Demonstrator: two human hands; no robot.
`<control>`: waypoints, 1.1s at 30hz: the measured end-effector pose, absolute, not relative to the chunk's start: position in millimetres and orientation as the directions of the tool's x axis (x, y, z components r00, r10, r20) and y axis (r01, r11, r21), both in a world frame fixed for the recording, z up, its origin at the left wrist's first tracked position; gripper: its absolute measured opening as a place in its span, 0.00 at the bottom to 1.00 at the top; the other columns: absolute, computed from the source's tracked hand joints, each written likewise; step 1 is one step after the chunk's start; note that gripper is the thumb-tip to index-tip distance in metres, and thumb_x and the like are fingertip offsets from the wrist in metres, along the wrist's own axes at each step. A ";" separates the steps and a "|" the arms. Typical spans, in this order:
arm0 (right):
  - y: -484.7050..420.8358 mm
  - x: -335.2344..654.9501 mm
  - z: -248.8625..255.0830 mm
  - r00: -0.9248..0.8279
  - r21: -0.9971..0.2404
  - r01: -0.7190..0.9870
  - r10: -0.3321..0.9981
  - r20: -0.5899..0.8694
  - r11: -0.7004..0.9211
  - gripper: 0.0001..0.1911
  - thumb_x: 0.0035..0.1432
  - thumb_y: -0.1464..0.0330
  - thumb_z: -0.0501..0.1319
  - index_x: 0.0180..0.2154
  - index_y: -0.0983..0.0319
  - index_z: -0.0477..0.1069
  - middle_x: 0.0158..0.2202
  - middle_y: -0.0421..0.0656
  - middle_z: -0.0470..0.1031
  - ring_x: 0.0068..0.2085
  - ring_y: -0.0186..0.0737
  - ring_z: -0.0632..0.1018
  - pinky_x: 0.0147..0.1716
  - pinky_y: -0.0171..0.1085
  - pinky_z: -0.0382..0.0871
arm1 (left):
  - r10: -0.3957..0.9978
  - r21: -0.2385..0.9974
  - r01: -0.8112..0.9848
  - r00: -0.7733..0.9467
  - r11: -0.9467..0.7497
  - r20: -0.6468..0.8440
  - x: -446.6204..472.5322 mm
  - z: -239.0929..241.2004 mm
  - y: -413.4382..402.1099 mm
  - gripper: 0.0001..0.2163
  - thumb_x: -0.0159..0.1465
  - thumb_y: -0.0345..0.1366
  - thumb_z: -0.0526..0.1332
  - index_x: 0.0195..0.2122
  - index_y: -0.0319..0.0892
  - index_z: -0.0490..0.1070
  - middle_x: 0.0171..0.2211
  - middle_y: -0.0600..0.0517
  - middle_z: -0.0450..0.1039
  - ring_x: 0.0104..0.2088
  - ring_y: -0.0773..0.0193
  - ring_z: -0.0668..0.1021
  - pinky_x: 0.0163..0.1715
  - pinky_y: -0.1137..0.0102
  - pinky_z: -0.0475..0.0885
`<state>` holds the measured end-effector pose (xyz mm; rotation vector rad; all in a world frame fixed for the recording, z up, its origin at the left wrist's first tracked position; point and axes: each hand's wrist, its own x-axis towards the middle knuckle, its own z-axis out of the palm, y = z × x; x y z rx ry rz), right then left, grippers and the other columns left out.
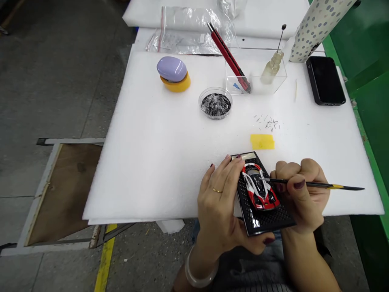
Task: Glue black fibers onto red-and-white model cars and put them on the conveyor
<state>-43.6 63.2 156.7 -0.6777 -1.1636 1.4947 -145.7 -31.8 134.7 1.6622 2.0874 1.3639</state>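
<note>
My left hand (220, 198) is closed round the left side of a black textured display base (288, 219), thumb at its near edge and fingertips at its far end. On the base sits a red, white and black model car (263, 198). A thin black paintbrush (317, 184) with a yellow band is pinched in my right hand (306, 190). Its fine tip reaches the middle of the car's top; whether it touches cannot be told. Just beyond the base lies a yellow paper piece (267, 141) with a small drop on it.
Several tiny dark slivers (270, 123) lie scattered past the paper. Farther off are a round clear dish (215, 104) of black fibres, a clear box (258, 85) with a red cutter (227, 52) and a small bottle (272, 67), a lilac case (172, 69) and a black device (325, 81).
</note>
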 end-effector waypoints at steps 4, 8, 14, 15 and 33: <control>62.3 -43.1 155.5 -0.269 -0.922 -0.381 0.944 0.189 0.076 0.20 0.60 0.65 0.70 0.27 0.56 0.58 0.19 0.36 0.54 0.21 0.36 0.58 0.19 0.39 0.51 | 0.835 0.714 0.700 -0.376 -0.027 0.401 -145.6 133.8 -31.9 0.44 0.66 0.71 0.42 0.65 0.37 0.64 0.61 0.39 0.74 0.66 0.48 0.72 0.68 0.54 0.60; 61.8 -43.3 155.0 -0.276 -0.918 -0.386 0.938 0.212 0.093 0.19 0.61 0.66 0.69 0.28 0.56 0.58 0.20 0.35 0.54 0.21 0.36 0.58 0.20 0.39 0.51 | 0.829 0.719 0.694 -0.387 -0.027 0.404 -145.1 134.0 -31.5 0.44 0.65 0.72 0.42 0.64 0.38 0.64 0.60 0.39 0.75 0.65 0.47 0.73 0.67 0.53 0.62; 61.6 -43.9 155.1 -0.253 -0.928 -0.363 0.949 0.188 0.087 0.20 0.59 0.65 0.69 0.27 0.56 0.58 0.19 0.35 0.54 0.21 0.36 0.57 0.20 0.40 0.51 | 0.839 0.722 0.692 -0.380 -0.021 0.388 -146.0 136.4 -31.9 0.44 0.65 0.72 0.42 0.65 0.38 0.64 0.61 0.39 0.74 0.65 0.47 0.73 0.68 0.53 0.61; 61.4 -43.8 155.1 -0.255 -0.925 -0.370 0.948 0.189 0.085 0.19 0.59 0.65 0.69 0.27 0.56 0.58 0.19 0.35 0.54 0.21 0.36 0.57 0.20 0.40 0.51 | 0.844 0.722 0.692 -0.375 -0.021 0.383 -146.3 136.9 -32.1 0.44 0.65 0.71 0.42 0.65 0.38 0.64 0.61 0.39 0.74 0.65 0.47 0.73 0.68 0.53 0.61; 60.0 -42.9 153.6 -0.276 -0.917 -0.393 0.942 0.190 0.070 0.16 0.61 0.66 0.68 0.28 0.55 0.61 0.20 0.36 0.59 0.21 0.38 0.59 0.21 0.41 0.52 | 0.811 0.715 0.698 -0.400 -0.033 0.428 -144.3 132.2 -31.1 0.42 0.67 0.69 0.40 0.66 0.40 0.64 0.61 0.42 0.74 0.65 0.47 0.73 0.67 0.53 0.62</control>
